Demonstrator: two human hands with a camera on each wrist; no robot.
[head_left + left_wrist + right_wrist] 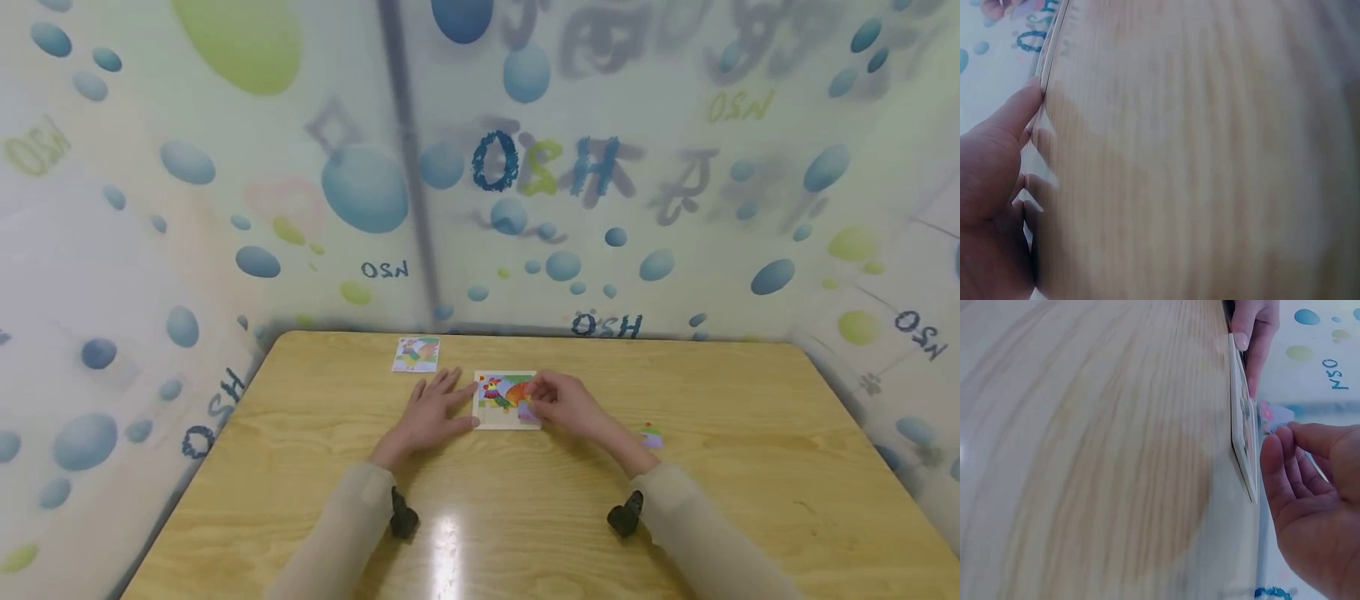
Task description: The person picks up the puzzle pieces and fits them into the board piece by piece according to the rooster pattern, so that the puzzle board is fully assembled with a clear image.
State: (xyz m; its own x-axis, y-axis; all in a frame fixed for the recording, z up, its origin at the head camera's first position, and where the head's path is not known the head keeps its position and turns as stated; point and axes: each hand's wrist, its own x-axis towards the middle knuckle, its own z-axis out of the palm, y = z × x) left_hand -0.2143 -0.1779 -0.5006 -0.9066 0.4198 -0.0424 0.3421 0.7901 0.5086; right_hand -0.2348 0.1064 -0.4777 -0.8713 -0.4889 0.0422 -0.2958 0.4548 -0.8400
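A small square puzzle board [504, 402] with a colourful bird picture lies flat near the middle of the wooden table [480, 517]. My left hand [438, 402] rests flat beside it, its straight fingers touching the board's left edge. My right hand [538, 400] is over the board's right side and pinches a pale purple puzzle piece [527, 410] at the board's lower right corner. The right wrist view shows the board [1242, 431] edge-on, the piece [1274, 416] at my right hand's fingertips [1272, 456], and the left hand's fingers [1252, 325] beyond. The left wrist view shows only my left hand [997, 187] on blurred wood.
A small picture card [416, 353] with the same bird lies at the table's far edge, left of the board. One loose puzzle piece [651, 435] lies to the right of my right wrist. Printed bubble-pattern walls [525, 208] enclose the table on three sides.
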